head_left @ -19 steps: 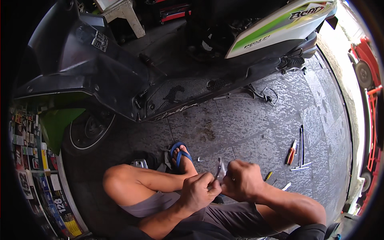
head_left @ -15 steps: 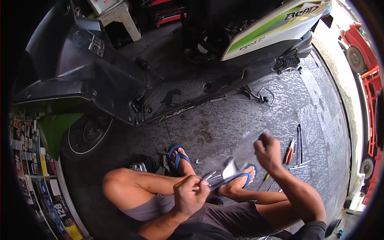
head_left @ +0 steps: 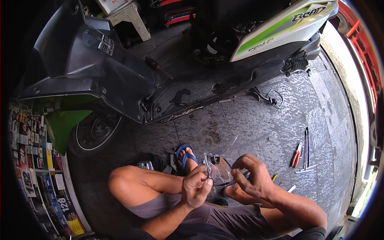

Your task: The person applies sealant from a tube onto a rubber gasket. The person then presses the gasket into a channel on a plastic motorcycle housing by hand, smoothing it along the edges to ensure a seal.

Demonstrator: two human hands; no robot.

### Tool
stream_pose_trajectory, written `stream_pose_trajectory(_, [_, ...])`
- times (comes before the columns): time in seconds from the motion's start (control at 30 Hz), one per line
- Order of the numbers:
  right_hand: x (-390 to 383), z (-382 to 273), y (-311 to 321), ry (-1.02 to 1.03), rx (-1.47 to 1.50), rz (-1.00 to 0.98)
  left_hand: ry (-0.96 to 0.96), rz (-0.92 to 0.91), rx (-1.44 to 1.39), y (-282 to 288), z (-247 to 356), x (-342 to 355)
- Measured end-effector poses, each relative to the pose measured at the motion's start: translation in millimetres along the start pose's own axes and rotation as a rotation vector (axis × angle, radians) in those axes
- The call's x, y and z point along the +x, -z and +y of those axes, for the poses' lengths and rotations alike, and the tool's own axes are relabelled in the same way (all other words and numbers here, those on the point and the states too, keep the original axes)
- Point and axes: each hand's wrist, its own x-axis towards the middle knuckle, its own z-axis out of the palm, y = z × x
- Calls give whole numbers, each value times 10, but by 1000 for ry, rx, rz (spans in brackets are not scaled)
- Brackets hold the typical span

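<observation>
My left hand point(head_left: 197, 186) pinches a crumpled clear plastic bag point(head_left: 218, 169) at its left side, over my folded legs. A thin dark curved item point(head_left: 215, 159), with a wider black piece at its upper end, shows in or behind the bag. My right hand point(head_left: 250, 176) is at the bag's right side with curled fingers, closed on the bag or the dark item; which of them it grips is unclear. My foot in a blue sandal point(head_left: 186, 158) lies just behind the bag.
A black, white and green scooter point(head_left: 188, 94) stands across the view. Pliers point(head_left: 297, 156) and long metal tools point(head_left: 307, 148) lie on the tiled floor at right. A display case with small packages point(head_left: 36, 152) is at left; a red vehicle point(head_left: 366, 52) is outside at right.
My right hand has swung up and right, then come back beside my left. The plastic has unfolded between my hands, and the dark curved item now shows.
</observation>
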Motion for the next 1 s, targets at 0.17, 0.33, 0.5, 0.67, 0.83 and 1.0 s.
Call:
stream_pose_trajectory(0.17, [-18, 7, -289, -242, 410, -197, -240, -84, 428, -204, 110, 25])
stream_pose_trajectory(0.33, [-48, 68, -289, -439, 780, -247, -69, -107, 179, -191, 137, -17])
stream_pose_trajectory(0.5, [-38, 83, -224, -534, 957, -228, 58, -43, 7, -162, -41, -92])
stream_pose_trajectory(0.67, [7, 244, -155, -541, 776, -91, 267, 45, 281, -116, -364, -144])
stream_pose_trajectory(0.83, [-22, 479, -58, -467, 776, -222, 112, 261, 344, -246, -605, -126])
stream_pose_trajectory(1.0, [-14, 488, 23, -585, 1135, -263, 425, -216, -351, -342, -499, 157])
